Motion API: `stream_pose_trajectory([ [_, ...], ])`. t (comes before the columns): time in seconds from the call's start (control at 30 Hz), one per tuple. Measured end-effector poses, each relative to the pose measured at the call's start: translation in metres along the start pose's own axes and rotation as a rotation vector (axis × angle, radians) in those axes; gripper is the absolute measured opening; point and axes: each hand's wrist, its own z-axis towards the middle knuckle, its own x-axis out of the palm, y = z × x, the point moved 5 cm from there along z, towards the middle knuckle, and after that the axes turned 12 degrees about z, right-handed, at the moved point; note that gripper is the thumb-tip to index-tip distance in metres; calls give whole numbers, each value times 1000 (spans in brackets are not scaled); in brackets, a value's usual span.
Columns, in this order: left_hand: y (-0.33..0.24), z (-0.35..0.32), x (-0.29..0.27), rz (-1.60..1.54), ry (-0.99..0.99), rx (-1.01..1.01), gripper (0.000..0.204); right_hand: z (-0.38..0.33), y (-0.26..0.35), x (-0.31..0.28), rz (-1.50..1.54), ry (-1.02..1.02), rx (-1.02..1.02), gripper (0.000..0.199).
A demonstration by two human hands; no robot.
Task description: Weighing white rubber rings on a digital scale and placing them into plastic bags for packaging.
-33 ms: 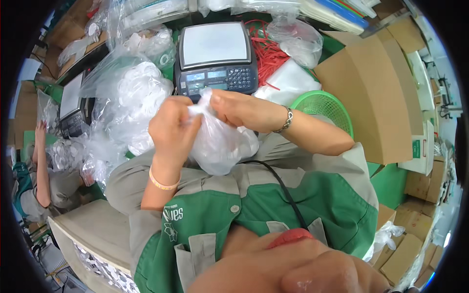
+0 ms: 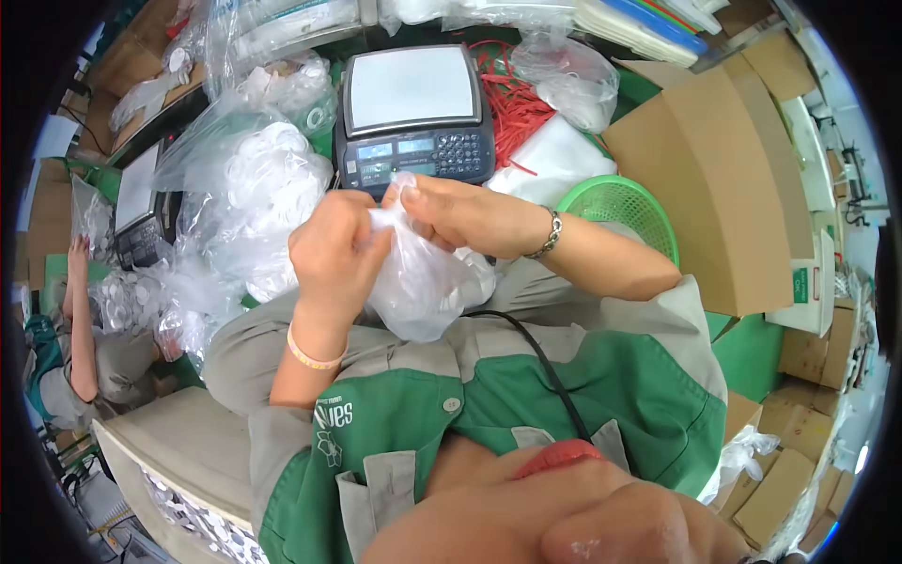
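Observation:
A clear plastic bag [image 2: 423, 291], bulging with pale contents, hangs between my hands above my lap. Its gathered neck is pinched by my left hand [image 2: 334, 249], which wears a light band at the wrist. My right hand [image 2: 484, 214], with a metal bracelet, grips the twisted top of the same bag. What lies inside shows only as whitish shapes through the film. Just beyond my fingers stands a black weighing scale [image 2: 413, 160] with a white pan that bears nothing.
Left of the scale lies a large clear bag of white rings [image 2: 277, 179]. Red ties [image 2: 512, 103] and white plastic sheets [image 2: 554, 160] are on the right, near a green basket [image 2: 625, 202] and an open cardboard box [image 2: 705, 179]. Another person's arm [image 2: 82, 324] shows at far left.
Both hands and the bag have shifted very slightly, with the grip on its neck kept. Nothing else has visibly moved.

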Motion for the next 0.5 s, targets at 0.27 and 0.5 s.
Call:
stream_pose_trajectory([
  [0.27, -32, 11, -8, 258, 280, 382, 21, -22, 32, -2, -684, -127, -504, 31],
  [0.5, 14, -29, -64, -127, 450, -59, 19, -43, 43, -41, -242, -268, -458, 28],
])
